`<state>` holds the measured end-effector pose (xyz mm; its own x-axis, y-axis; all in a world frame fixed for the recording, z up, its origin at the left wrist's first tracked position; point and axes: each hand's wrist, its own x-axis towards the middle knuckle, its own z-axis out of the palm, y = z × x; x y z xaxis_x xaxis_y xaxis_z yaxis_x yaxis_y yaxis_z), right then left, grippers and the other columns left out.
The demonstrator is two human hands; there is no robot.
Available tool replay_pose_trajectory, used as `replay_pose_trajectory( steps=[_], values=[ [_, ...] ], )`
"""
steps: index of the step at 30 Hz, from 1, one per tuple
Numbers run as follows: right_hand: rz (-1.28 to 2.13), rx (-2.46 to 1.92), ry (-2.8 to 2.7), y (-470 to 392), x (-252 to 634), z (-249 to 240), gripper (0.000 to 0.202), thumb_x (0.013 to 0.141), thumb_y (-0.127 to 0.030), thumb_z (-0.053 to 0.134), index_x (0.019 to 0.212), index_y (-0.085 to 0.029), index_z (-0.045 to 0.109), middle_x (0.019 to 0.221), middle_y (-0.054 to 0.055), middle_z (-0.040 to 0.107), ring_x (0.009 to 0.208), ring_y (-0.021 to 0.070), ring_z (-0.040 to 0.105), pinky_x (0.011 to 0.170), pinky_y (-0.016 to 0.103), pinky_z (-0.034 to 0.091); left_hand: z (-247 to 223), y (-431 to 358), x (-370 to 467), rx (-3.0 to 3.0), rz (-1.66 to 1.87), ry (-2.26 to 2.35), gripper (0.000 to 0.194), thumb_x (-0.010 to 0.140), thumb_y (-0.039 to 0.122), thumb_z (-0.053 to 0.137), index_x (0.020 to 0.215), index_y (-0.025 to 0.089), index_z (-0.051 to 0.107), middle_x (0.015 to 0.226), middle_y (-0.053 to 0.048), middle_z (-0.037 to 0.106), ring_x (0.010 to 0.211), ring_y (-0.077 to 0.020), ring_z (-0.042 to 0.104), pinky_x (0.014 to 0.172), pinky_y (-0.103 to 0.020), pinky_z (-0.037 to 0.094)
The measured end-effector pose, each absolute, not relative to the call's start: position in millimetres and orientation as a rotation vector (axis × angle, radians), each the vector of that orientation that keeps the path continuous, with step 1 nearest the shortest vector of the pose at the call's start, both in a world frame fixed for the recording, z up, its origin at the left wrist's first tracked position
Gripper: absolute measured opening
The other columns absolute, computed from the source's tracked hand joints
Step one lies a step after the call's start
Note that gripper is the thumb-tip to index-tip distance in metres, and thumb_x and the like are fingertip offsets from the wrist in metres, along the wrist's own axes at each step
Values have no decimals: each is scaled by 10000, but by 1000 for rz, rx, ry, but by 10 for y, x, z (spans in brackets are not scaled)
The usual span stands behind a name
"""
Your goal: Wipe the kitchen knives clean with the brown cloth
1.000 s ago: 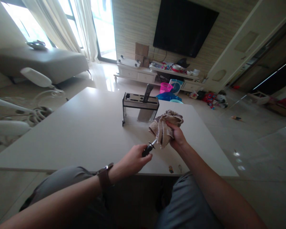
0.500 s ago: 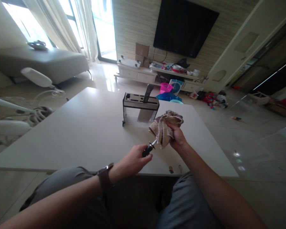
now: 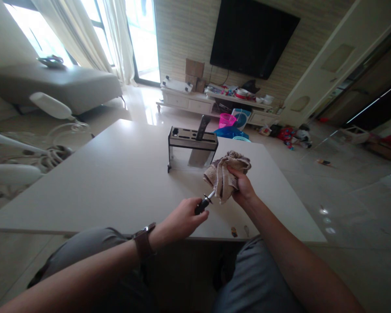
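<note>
My left hand [image 3: 184, 217], with a brown-strapped watch at its wrist, is closed round the black handle of a honing steel [image 3: 202, 205]. A short bit of its bright rod shows past the guard; the rest is hidden in a crumpled beige and brown cloth [image 3: 224, 176]. Bunched round the rod, that cloth is gripped by my right hand [image 3: 243, 187], thumb on top. Just beyond stands an upright knife block [image 3: 187, 138] with a slotted top and clear sides. One cleaver-like knife [image 3: 202, 127] sits in it, its black handle up and its wide blade visible through the side.
The white table [image 3: 124, 187] carries a small yellow and dark item [image 3: 233, 231] and a keyring-like piece [image 3: 246, 230] at its near edge. Past the far edge are a pink basket [image 3: 227, 119] and a blue tub [image 3: 231, 131]. White chairs [image 3: 50, 105] stand at left.
</note>
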<state>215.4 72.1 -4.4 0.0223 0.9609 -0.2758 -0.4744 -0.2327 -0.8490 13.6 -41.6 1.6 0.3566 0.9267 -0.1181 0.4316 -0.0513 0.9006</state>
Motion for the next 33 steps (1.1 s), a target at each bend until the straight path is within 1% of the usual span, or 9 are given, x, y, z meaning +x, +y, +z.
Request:
replay_pose_trajectory(
  steps=[4, 7, 13, 18, 27, 33],
  values=[
    [1509, -1072, -627, 712, 2143, -26, 202, 755, -240, 779, 951, -192, 771, 886, 26, 804, 754, 213, 746, 846, 371, 629, 2, -412, 138, 1653, 642, 1230, 259, 891, 412, 563, 786, 175, 555, 668, 19, 549, 573, -119, 456, 522, -250, 309],
    [1513, -1071, -629, 710, 2141, -21, 200, 758, -243, 777, 952, -195, 773, 903, 29, 806, 768, 219, 750, 839, 373, 630, -13, -408, 142, 1652, 647, 1230, 250, 890, 406, 564, 785, 179, 547, 670, 23, 548, 574, -117, 453, 525, -249, 311],
    [1499, -1082, -623, 716, 2146, -30, 223, 737, -235, 793, 956, -195, 772, 886, 21, 809, 742, 208, 748, 810, 355, 634, -1, -409, 145, 1657, 651, 1224, 246, 894, 397, 566, 793, 173, 560, 672, 19, 549, 571, -115, 453, 523, -248, 308],
    [1510, -1064, -646, 727, 2164, -51, 248, 740, -230, 796, 984, -193, 766, 882, 25, 809, 769, 220, 760, 799, 354, 632, 38, -415, 155, 1654, 647, 1226, 247, 888, 391, 568, 774, 172, 555, 641, 24, 531, 555, -114, 439, 512, -249, 292],
    [1505, -1066, -636, 727, 2155, -47, 225, 744, -225, 780, 967, -194, 777, 919, 33, 810, 792, 229, 760, 807, 360, 634, 13, -411, 144, 1643, 651, 1222, 262, 894, 412, 571, 781, 176, 553, 650, 19, 546, 563, -119, 456, 516, -249, 313],
    [1517, -1085, -632, 729, 2157, -52, 206, 750, -253, 786, 947, -194, 770, 885, 31, 805, 722, 206, 742, 780, 351, 636, 1, -416, 141, 1651, 641, 1230, 262, 895, 407, 567, 776, 175, 552, 654, 23, 527, 561, -114, 441, 511, -248, 292]
  ],
)
